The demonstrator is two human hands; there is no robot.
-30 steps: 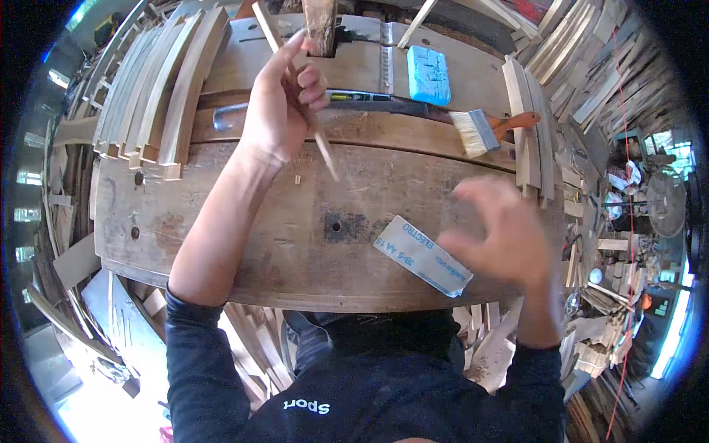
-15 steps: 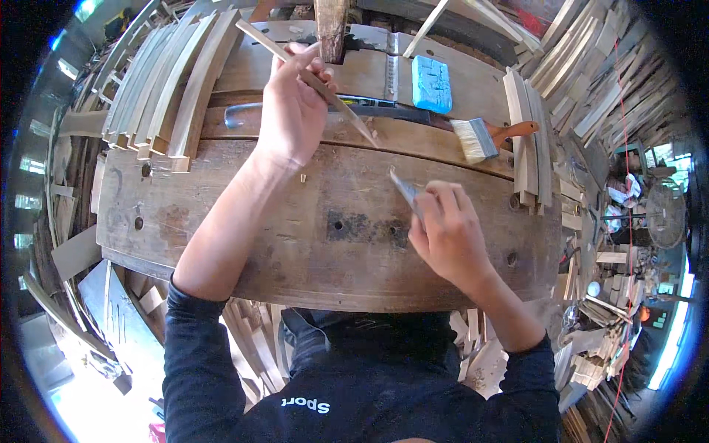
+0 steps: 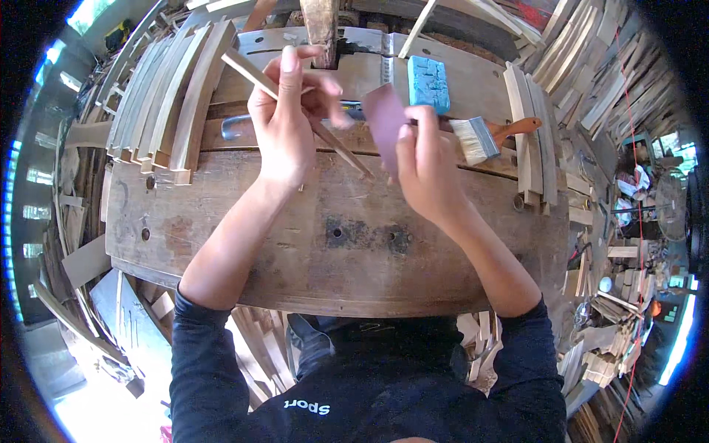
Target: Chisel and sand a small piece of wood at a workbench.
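A slim wooden stick (image 3: 247, 73) slants across my left hand (image 3: 282, 136), its far end up to the left and its lower tip pointing toward the bench. The thumb is raised and the fingers are loosely curled around the stick, slightly blurred. Between thumb and fingers, my right hand (image 3: 430, 173) pinches a purplish-brown sheet of sandpaper (image 3: 385, 120), its flat face showing. The sandpaper is held up just right of the stick, apart from it. Both hands are above the worn wooden workbench (image 3: 288, 255).
Wooden strips (image 3: 193, 103) are lined up at the bench's left, and a few more (image 3: 526, 144) at its right. A blue block (image 3: 428, 83) lies behind my right hand, beside a wide paintbrush (image 3: 478, 139). A wooden post (image 3: 319, 33) stands at the back.
My right hand has moved up and left, turning the sandpaper from edge-on to flat-face. My left hand has shifted slightly left and down with the stick, its thumb lifting and its fingers loosening.
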